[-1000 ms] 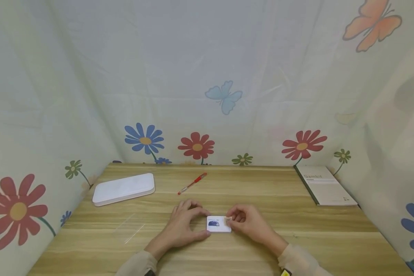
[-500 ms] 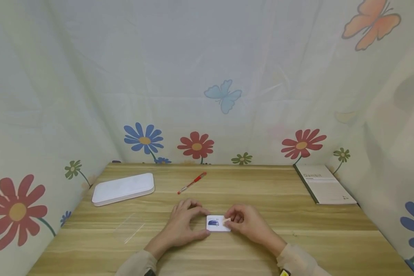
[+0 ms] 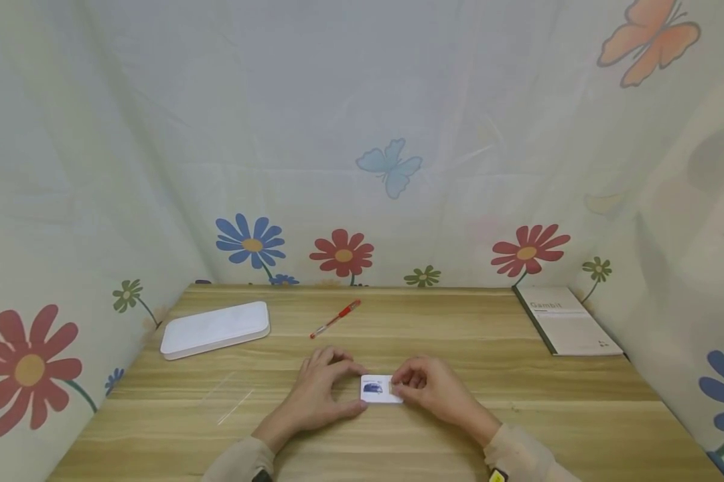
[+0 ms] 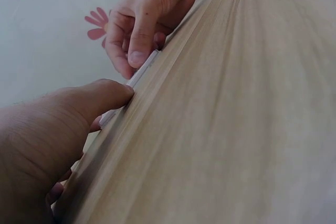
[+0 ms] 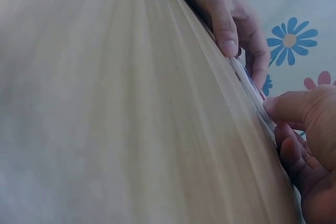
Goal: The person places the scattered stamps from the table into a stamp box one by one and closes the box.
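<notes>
A small flat white card [image 3: 374, 396] with a dark blue picture lies on the wooden table, low in the middle of the head view. My left hand [image 3: 322, 389] holds its left end, thumb at the near corner and a finger at the far one. Over the right end, my right hand [image 3: 435, 391] pinches a small beige piece [image 3: 392, 387] between thumb and forefinger, mostly hidden by the fingertips. In both wrist views the card [image 4: 143, 71] appears edge-on, flat against the table.
A clear plastic sheet [image 3: 226, 399] lies left of my left hand. Farther back are a white case [image 3: 215, 329] and a red pen [image 3: 335, 318]. A notebook [image 3: 569, 325] rests at the back right. A flowered curtain [image 3: 313, 120] surrounds the table [image 3: 458, 321].
The beige piece, showing at my right fingertips before, has shifted slightly left over the card and is now mostly covered by them. My left hand has stayed in place.
</notes>
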Demonstrator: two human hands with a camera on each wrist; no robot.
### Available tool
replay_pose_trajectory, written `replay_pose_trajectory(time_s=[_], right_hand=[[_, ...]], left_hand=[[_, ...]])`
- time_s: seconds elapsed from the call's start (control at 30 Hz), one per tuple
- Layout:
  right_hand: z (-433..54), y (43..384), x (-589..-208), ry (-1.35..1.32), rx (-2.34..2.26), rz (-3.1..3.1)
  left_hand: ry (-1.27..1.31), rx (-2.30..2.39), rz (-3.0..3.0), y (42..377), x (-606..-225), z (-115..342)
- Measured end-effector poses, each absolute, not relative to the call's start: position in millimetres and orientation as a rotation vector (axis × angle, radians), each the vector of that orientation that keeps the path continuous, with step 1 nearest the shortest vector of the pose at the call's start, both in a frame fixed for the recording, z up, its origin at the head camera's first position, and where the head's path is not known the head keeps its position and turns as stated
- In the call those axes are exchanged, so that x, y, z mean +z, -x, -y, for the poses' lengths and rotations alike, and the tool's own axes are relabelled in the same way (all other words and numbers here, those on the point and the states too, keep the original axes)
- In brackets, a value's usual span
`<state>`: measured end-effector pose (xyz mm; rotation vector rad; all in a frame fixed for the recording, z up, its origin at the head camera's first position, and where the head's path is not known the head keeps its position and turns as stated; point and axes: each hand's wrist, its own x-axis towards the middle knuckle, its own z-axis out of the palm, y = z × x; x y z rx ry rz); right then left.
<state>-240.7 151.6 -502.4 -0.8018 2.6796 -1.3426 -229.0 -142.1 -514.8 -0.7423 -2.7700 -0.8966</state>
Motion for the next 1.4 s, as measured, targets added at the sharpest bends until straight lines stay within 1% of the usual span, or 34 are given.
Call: replay_pose_trajectory(time_s=[0.27, 0.67, 0.87, 1.07, 1.4], right_hand=[[-152.6, 243.2, -503.3, 0.820, -1.411, -2.632], [-161.2, 249.1, -505.7, 0.767, -1.605, -2.496], [-169.3, 250.6, -508.8, 0.771, -1.640, -2.564], [-179.0, 247.9, -509.4, 0.829, -1.522, -2.678], [-182.3, 240.5, -513.1, 0.958, -1.160, -2.902]], left_hand=[[0.740, -0.891, 2.772, 229.5, -515.1, 142.4], [0.743, -0.891, 2.775, 229.9, -514.9, 142.5], [0.734, -0.895, 2.781, 228.7, -515.2, 142.6], [0.735, -0.908, 2.782, 228.8, -516.6, 142.4], [0.733, -0.923, 2.782, 230.6, -516.5, 143.6]])
